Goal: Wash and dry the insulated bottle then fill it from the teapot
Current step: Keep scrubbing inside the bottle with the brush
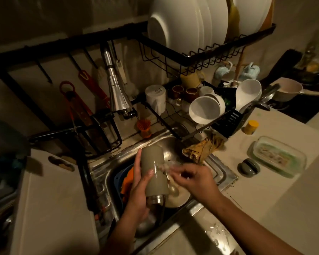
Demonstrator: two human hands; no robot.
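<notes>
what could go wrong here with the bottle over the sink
The insulated bottle looks wet, and only the left hand grips it while the right hand rubs its side; it may slip. If dropped, it would likely hit the pale dish in the sink below.
</notes>
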